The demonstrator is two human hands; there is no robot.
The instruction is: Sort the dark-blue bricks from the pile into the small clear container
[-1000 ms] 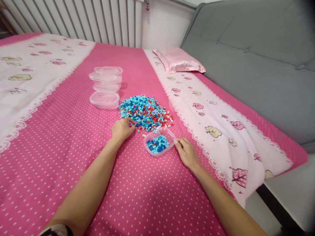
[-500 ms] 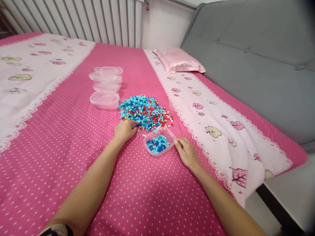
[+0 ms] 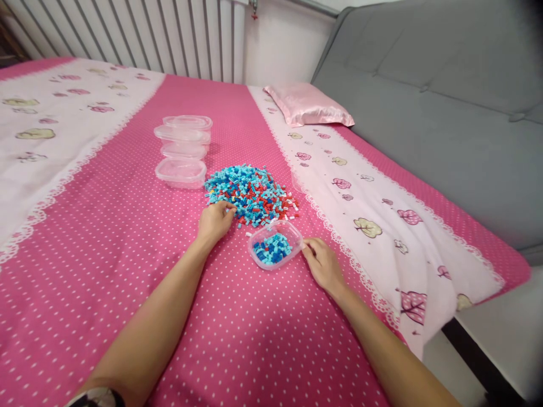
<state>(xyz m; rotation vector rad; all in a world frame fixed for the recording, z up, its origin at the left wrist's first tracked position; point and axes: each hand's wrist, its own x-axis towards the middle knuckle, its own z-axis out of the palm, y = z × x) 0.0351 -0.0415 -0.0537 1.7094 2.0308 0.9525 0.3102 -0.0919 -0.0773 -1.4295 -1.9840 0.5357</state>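
A heap of small blue, light blue, red and white toy bricks [image 3: 250,189] lies on the bedspread, with a few yellow ones on its left side. At the heap's near left edge, my left hand [image 3: 215,220] has its thumb and fingers pinched together; what is between them, if anything, is too small to make out. Just in front of the heap sits a clear plastic container [image 3: 259,264] holding mostly blue and light blue bricks. My right hand [image 3: 323,263] grips the container's right rim between thumb and fingers.
Several clear plastic containers [image 3: 180,172] stand in a row behind the heap to the left. A pink pillow [image 3: 309,104] lies at the back, beside the grey padded headboard [image 3: 424,85]. Pink dotted bedspread [image 3: 263,328] lies under everything, and a white radiator [image 3: 161,39] runs behind.
My left hand has drawn back slightly from the heap, and its fingers have risen a little at the edge. My right hand and the container stay in place.
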